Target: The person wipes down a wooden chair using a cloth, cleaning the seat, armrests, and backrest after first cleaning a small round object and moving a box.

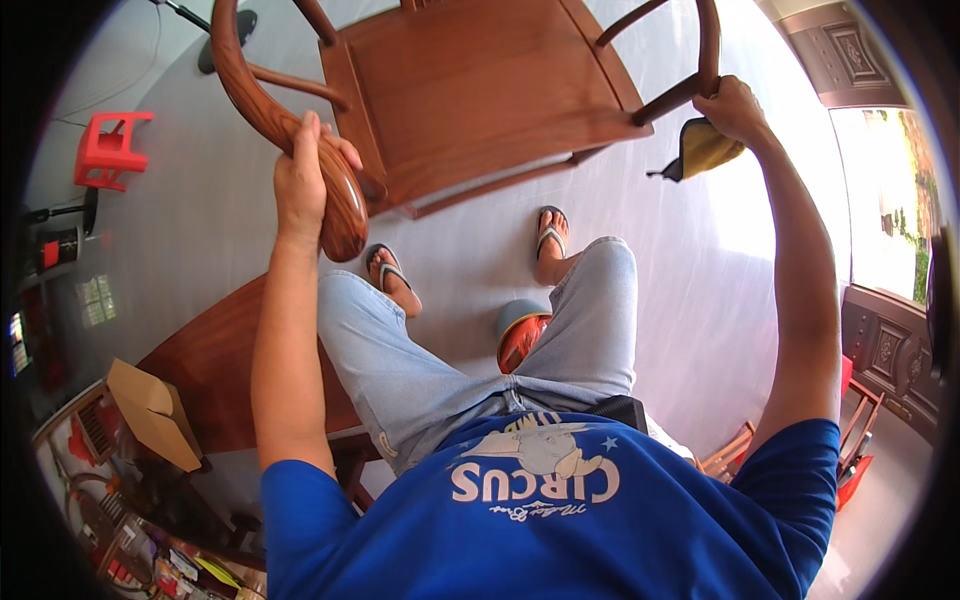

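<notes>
A brown wooden armchair [480,105] with a broad flat seat stands before me, its upper part cut off by the picture's top edge. My left hand [304,176] is wrapped around its thick, polished left armrest [346,214], near the rounded end. On the opposite side, my right hand [729,112] grips the end of the right armrest [709,45]. A yellow cloth with dark edging [705,152] hangs beneath that same hand, held along with the armrest. Whether the chair's legs touch the floor cannot be seen.
A red plastic stool [112,150] is on the floor at left. Behind my left arm is a wooden table [217,352], with an open cardboard box [154,412] nearby. A blue-grey container with red contents [521,334] sits between my legs. Carved door panels [889,356] flank a bright opening at right.
</notes>
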Action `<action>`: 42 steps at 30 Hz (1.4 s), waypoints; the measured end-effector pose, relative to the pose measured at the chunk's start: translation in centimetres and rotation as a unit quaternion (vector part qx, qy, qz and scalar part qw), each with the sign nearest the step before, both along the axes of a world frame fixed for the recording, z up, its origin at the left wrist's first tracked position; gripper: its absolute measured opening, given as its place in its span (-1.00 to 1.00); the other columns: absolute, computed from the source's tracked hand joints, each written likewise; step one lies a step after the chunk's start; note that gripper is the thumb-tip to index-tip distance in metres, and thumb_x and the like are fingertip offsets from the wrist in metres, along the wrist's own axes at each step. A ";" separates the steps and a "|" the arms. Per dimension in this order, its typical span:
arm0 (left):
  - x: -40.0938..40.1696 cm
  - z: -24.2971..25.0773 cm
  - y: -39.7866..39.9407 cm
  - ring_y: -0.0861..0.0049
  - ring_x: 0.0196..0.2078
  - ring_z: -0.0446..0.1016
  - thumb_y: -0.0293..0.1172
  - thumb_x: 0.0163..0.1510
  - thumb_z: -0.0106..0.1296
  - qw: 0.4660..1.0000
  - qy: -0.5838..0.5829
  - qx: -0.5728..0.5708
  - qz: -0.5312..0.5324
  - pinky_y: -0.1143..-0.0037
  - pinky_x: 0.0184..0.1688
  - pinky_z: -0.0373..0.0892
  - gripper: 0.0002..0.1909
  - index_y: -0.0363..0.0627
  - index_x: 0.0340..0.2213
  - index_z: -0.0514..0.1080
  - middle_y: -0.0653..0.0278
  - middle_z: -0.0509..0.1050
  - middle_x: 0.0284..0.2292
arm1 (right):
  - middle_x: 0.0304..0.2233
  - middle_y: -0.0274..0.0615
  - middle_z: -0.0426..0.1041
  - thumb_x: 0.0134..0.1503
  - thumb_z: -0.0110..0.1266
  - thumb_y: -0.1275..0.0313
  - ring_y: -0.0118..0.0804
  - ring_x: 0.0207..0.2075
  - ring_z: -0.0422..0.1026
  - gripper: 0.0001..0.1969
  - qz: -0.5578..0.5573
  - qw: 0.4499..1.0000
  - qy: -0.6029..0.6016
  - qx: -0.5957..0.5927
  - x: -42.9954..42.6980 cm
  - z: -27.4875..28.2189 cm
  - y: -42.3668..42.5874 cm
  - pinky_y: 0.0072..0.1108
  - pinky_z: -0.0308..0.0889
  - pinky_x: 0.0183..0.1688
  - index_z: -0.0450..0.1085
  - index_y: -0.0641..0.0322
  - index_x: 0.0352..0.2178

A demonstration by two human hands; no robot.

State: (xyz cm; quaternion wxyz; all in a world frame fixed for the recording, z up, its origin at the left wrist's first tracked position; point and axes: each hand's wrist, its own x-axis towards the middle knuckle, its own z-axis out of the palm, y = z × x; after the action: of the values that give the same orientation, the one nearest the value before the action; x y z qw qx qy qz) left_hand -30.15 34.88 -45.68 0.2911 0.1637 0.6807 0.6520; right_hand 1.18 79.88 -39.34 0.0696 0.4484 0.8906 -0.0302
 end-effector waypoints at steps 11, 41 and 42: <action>4.7 6.8 -1.1 0.43 -0.58 0.51 0.00 0.25 -0.01 0.996 -0.081 -0.025 0.023 0.51 -0.50 0.42 -0.54 -0.23 -0.42 0.38 0.04 0.55 -0.56 | -0.50 -0.01 0.58 0.04 0.29 -0.13 -0.15 -0.50 0.59 -0.37 0.029 0.979 0.179 0.091 4.9 6.0 -2.0 -0.33 0.51 -0.36 0.53 0.40 -0.37; -4.0 6.0 3.1 0.01 -0.05 0.56 -0.34 -0.08 0.19 0.951 0.151 -0.238 0.126 0.36 -0.02 0.53 -0.18 -0.70 0.03 0.02 -0.40 0.39 -0.04 | -0.40 0.15 0.56 0.15 0.20 0.22 0.15 -0.31 0.57 -0.69 0.122 0.790 0.587 0.128 -12.2 11.5 -16.8 -0.20 0.43 -0.27 0.52 0.33 -0.33; -1.5 7.0 3.6 0.01 -0.03 0.54 -0.35 -0.07 0.16 0.946 0.157 -0.252 0.129 0.36 -0.01 0.53 -0.20 -0.70 0.03 0.03 -0.41 0.38 -0.03 | -0.40 0.15 0.56 0.15 0.20 0.21 0.15 -0.33 0.56 -0.69 0.130 0.820 0.548 0.106 -12.5 10.0 -16.4 -0.20 0.42 -0.28 0.52 0.32 -0.34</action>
State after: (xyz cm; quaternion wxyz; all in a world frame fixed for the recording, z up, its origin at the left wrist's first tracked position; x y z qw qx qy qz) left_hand -31.67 38.49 -38.72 0.1256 0.0955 0.8752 0.4572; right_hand -11.30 63.52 -29.30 -0.4745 0.2428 0.8296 -0.1665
